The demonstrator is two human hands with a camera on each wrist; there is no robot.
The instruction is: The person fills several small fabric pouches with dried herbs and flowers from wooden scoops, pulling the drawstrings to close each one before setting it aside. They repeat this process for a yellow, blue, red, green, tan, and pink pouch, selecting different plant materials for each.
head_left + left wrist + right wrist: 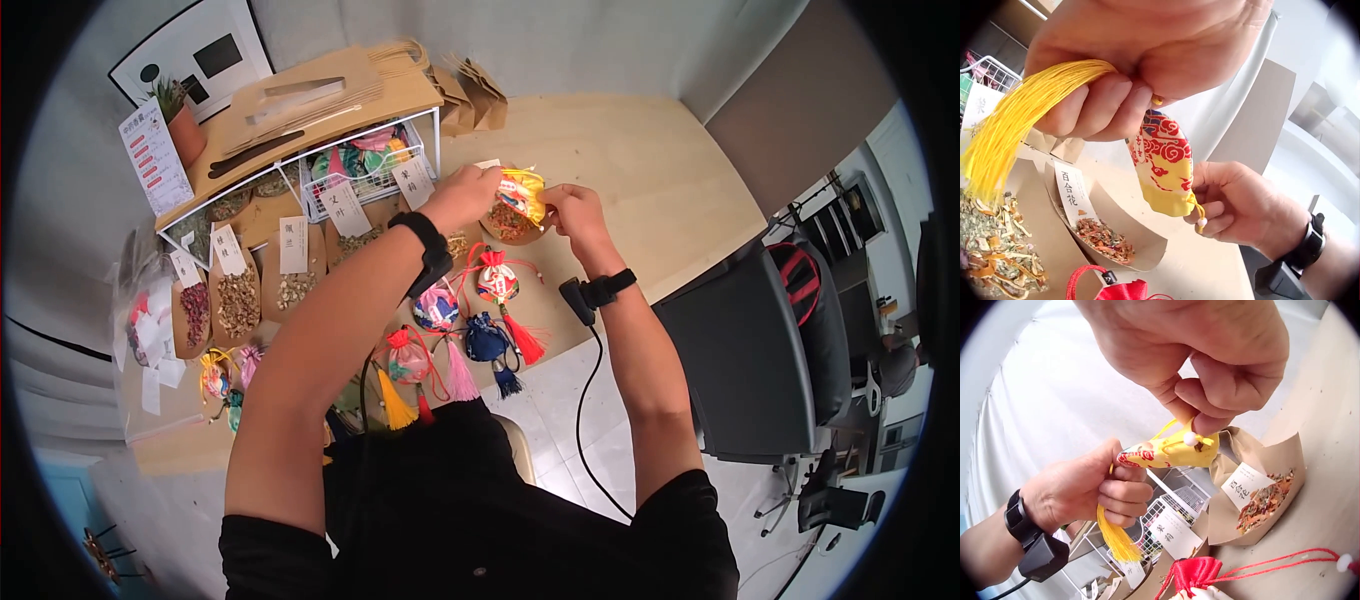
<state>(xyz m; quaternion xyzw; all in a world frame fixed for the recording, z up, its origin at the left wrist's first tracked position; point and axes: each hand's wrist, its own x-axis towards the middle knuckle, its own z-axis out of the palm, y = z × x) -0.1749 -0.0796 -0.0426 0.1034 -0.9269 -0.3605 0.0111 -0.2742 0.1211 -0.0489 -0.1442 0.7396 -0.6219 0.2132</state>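
Observation:
A yellow drawstring sachet with red cloud patterns is held in the air between both hands. My left hand grips its tasselled end, and the yellow tassel hangs out of the curled fingers in the left wrist view. At the other end, my right hand pinches the gathered yellow mouth, where a cord with a white bead shows. Below the sachet in the head view sits a kraft-paper tray of orange-red dried petals with a labelled card.
Several finished sachets with tassels, such as a red-topped sachet and a navy sachet, lie along the near table edge. Labelled paper trays of dried herbs line the left. Behind them stands a wooden shelf with a white wire basket.

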